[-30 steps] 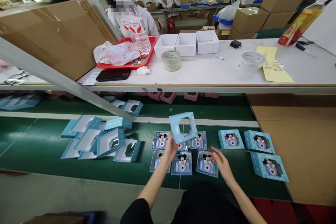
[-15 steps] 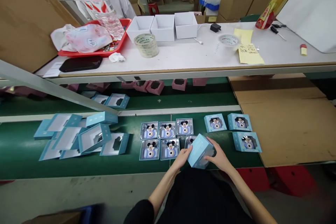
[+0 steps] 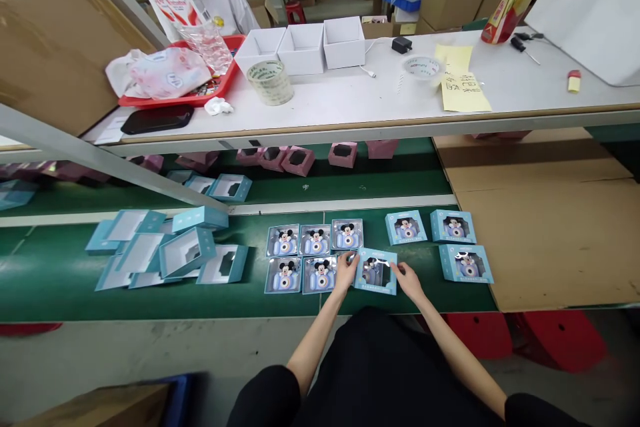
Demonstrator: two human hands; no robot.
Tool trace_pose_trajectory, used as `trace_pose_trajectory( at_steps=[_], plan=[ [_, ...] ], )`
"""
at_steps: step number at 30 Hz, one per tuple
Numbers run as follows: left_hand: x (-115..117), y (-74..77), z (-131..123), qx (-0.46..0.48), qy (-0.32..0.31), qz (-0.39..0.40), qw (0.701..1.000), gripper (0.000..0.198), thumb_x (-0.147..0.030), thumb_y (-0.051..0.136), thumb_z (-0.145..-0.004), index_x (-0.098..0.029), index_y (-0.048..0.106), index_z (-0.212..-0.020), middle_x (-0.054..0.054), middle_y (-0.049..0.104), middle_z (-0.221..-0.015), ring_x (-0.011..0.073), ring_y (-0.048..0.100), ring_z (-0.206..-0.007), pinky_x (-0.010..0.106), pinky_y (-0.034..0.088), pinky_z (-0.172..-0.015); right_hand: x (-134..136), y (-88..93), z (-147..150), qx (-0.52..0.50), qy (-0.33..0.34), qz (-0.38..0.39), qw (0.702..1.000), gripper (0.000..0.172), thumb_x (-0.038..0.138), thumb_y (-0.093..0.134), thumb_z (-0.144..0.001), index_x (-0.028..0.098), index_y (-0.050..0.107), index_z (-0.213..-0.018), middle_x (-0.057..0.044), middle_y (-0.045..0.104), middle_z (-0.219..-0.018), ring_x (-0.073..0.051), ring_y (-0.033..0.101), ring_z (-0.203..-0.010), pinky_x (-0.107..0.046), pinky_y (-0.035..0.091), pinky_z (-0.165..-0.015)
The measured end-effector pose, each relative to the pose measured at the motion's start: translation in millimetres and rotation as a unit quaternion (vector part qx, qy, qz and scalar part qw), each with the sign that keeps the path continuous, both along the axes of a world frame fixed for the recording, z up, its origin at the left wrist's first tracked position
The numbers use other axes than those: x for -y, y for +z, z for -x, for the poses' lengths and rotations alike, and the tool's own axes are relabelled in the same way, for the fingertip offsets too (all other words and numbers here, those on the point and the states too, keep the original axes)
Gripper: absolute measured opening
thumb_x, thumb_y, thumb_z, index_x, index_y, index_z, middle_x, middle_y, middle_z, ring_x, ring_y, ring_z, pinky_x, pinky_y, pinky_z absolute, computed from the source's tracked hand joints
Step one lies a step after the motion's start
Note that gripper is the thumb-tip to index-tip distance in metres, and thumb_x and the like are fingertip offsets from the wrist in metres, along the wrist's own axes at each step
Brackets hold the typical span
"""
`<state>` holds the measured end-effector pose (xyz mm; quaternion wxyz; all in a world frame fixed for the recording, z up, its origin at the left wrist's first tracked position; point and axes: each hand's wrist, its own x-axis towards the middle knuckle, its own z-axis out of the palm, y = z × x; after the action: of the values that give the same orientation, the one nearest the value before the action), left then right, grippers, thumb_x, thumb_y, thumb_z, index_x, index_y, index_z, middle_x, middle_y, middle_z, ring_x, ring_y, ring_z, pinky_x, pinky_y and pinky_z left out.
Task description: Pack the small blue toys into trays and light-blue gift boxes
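A light-blue window box (image 3: 376, 287) lies face up between my hands. Part of a mouse-figure toy camera shows at the left of its window; whether the toy is inside or beneath it I cannot tell. My left hand (image 3: 345, 271) grips the box's left edge, with its fingertips beside the toy trays. At the right edge, my right hand (image 3: 409, 281) pinches the box near the window. Several clear trays with blue mouse-figure toy cameras (image 3: 320, 274) stand in two rows left of it. Boxes with toys behind their windows (image 3: 467, 263) are off to the right.
Blue window boxes without toys (image 3: 186, 253) lie heaped on the green belt (image 3: 45, 280) at left. Flat cardboard (image 3: 550, 233) covers the right end. A white shelf (image 3: 340, 103) above carries a tape roll (image 3: 271, 83), white boxes and a red tray. Across it stands another person.
The window box, tilted in my hands before, now lies flatter, farther from my body, with its window facing up. My hands have moved away from me with it.
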<state>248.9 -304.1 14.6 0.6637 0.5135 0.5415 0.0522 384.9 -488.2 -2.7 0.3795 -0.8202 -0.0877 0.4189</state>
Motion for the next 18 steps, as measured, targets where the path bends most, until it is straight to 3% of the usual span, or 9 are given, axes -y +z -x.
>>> trace_pose_trajectory(
  at_steps=[2, 5, 8, 11, 15, 18],
  plan=[
    [5, -2.8, 4, -0.054, -0.018, -0.023, 0.998, 0.063, -0.061, 0.067, -0.078, -0.02, 0.059, -0.126, 0.015, 0.053, -0.143, 0.0313, 0.05, -0.131, 0.037, 0.043, -0.104, -5, -8.2, 9, -0.024, 0.01, -0.013, 1.0, 0.054, 0.068, 0.054, -0.081, 0.022, 0.064, -0.107, -0.011, 0.07, -0.115, -0.032, 0.065, -0.109, -0.041, 0.052, -0.09],
    [9, -3.3, 12, -0.057, -0.011, 0.01, 0.998, 0.065, -0.058, 0.064, -0.083, -0.019, 0.055, -0.134, 0.015, 0.046, -0.151, 0.0318, 0.04, -0.142, 0.04, 0.034, -0.115, -10, -16.5, 27, -0.051, 0.01, -0.051, 0.997, 0.068, 0.067, 0.058, -0.079, 0.025, 0.051, -0.133, -0.007, 0.066, -0.129, -0.029, 0.063, -0.116, -0.041, 0.05, -0.097],
    [14, -1.5, 17, -0.017, -0.007, 0.027, 0.999, 0.067, -0.053, 0.071, -0.08, -0.017, 0.055, -0.135, 0.017, 0.05, -0.147, 0.0315, 0.045, -0.138, 0.04, 0.037, -0.115, -3, -14.0, 38, -0.031, -0.01, -0.053, 0.998, 0.079, 0.069, 0.052, -0.083, 0.027, 0.035, -0.147, -0.006, 0.063, -0.133, -0.028, 0.061, -0.12, -0.04, 0.049, -0.1],
    [30, -5.2, 15, 0.045, -0.034, 0.071, 0.996, 0.071, -0.049, 0.082, -0.07, -0.015, 0.061, -0.128, 0.018, 0.054, -0.142, 0.0329, 0.052, -0.132, 0.041, 0.043, -0.111, 19, -0.3, 32, 0.021, -0.009, -0.003, 1.0, 0.083, 0.07, 0.05, -0.084, 0.028, 0.029, -0.152, -0.006, 0.063, -0.133, -0.029, 0.062, -0.119, -0.04, 0.05, -0.097],
    [60, -23.2, 5, 0.101, -0.053, 0.113, 0.987, 0.076, -0.046, 0.091, -0.056, -0.014, 0.065, -0.12, 0.021, 0.057, -0.139, 0.0348, 0.059, -0.124, 0.046, 0.047, -0.106, 47, 19.3, 16, 0.072, 0.018, 0.079, 0.994, 0.083, 0.069, 0.046, -0.086, 0.03, 0.024, -0.155, -0.007, 0.065, -0.129, -0.032, 0.064, -0.114, -0.041, 0.05, -0.091],
    [73, -38.4, -1, 0.098, -0.061, 0.103, 0.988, 0.067, -0.049, 0.089, -0.057, -0.014, 0.069, -0.111, 0.02, 0.065, -0.127, 0.0324, 0.065, -0.113, 0.045, 0.05, -0.102, 53, 19.0, 12, 0.091, 0.024, 0.091, 0.991, 0.083, 0.069, 0.043, -0.087, 0.029, 0.02, -0.156, -0.009, 0.059, -0.136, -0.033, 0.058, -0.12, -0.043, 0.048, -0.094]
  ],
)
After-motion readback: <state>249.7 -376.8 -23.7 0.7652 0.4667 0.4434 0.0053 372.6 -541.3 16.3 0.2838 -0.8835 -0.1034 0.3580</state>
